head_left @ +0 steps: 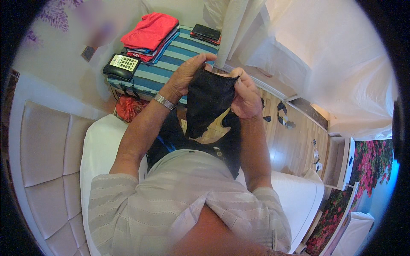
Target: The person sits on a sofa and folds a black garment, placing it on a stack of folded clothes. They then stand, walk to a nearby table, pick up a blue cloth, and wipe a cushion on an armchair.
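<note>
Left hand and right hand, fingers pinched on black cloth, apparently straighten it, next likely needing level edges.

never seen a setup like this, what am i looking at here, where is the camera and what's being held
There is no robot here, just a person using two bare hands. The single picture comes from a wide fisheye camera worn on the person's head, looking down, so straight edges bend and the corners go black. Picture left is the person's left.

The left hand, with a silver watch at the wrist, and the right hand hold a black cloth between them by its upper part. What exactly the cloth is, I can't tell.

Beyond them, a striped cover bears a telephone, a pile of folded clothes with red on top, and some flat dark items.
</note>
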A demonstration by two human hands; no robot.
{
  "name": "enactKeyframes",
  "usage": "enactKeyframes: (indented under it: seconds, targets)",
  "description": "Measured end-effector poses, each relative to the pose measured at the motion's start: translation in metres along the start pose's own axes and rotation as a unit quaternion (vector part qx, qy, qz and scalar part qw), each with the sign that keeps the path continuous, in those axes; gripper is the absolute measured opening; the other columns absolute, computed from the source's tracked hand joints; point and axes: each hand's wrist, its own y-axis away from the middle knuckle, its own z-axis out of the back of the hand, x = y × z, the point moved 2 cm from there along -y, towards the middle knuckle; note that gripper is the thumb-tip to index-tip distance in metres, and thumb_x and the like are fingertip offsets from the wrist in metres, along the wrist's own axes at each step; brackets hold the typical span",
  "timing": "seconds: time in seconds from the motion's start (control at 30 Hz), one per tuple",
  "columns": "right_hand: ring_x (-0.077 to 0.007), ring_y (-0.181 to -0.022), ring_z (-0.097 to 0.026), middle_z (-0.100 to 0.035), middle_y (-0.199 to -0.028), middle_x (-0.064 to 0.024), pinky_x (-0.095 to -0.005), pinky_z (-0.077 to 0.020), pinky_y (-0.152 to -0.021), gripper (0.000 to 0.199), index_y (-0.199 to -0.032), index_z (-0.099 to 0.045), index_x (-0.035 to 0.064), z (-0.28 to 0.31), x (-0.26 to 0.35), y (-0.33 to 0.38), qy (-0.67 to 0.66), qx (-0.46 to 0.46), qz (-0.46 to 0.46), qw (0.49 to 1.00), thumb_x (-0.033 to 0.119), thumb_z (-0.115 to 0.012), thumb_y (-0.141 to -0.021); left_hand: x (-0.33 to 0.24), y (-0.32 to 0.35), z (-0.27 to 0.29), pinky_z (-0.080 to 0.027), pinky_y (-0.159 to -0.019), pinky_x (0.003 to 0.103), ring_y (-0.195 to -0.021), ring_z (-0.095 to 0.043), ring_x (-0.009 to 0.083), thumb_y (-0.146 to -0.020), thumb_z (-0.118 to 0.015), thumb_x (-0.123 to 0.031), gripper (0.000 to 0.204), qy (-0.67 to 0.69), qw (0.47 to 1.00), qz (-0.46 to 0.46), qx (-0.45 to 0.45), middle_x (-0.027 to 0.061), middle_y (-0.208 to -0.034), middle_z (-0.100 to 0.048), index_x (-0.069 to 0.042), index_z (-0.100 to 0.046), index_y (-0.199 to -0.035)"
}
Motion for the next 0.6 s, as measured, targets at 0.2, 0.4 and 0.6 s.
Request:
enactKeyframes:
  seconds: [0.2,0.4,0.6]
  targets:
    - [-0.0192,-0.097,-0.066,-0.067,-0.109,-0.0098,-0.0355,-0.0537,-0.086,0.011,-0.113,-0.054,0.0076,0.01,-0.006,0.002,-0.04,0.042,-0.014,0.998,0.017,-0.054,-0.107,0.002,-0.003,-0.009,-0.057,-0.065,0.023,-0.075,-0.065,0.0089,-0.107,-0.056,-0.037,0.04,-0.011,1.0,-0.01,-0.027,0.0015,-0.091,-0.066,-0.004,-0.059,-0.13]
    - [-0.0199,-0.103,-0.065,-0.065,-0.112,-0.0102,-0.0366,-0.053,-0.091,0.015,-0.115,-0.053,0.006,0.004,-0.013,0.001,-0.044,0.034,-0.016,0.998,0.019,-0.054,-0.106,0.009,-0.014,-0.008,-0.059,-0.077,0.025,-0.087,-0.065,0.0104,-0.107,-0.056,-0.035,0.04,0.039,0.998,0.017,0.043,0.0054,-0.1,-0.067,-0.003,-0.061,-0.131]
    - [-0.0195,-0.109,-0.065,-0.064,-0.116,-0.0096,-0.0363,-0.0533,-0.095,0.021,-0.119,-0.053,0.0052,-0.004,-0.013,-0.005,-0.002,-0.009,-0.017,1.0,0.021,-0.056,-0.106,0.01,-0.019,-0.04,-0.057,-0.079,0.027,-0.088,-0.065,0.0111,-0.104,-0.062,-0.03,0.04,-0.073,0.995,0.03,-0.056,0.0036,-0.103,-0.067,-0.001,-0.061,-0.131]
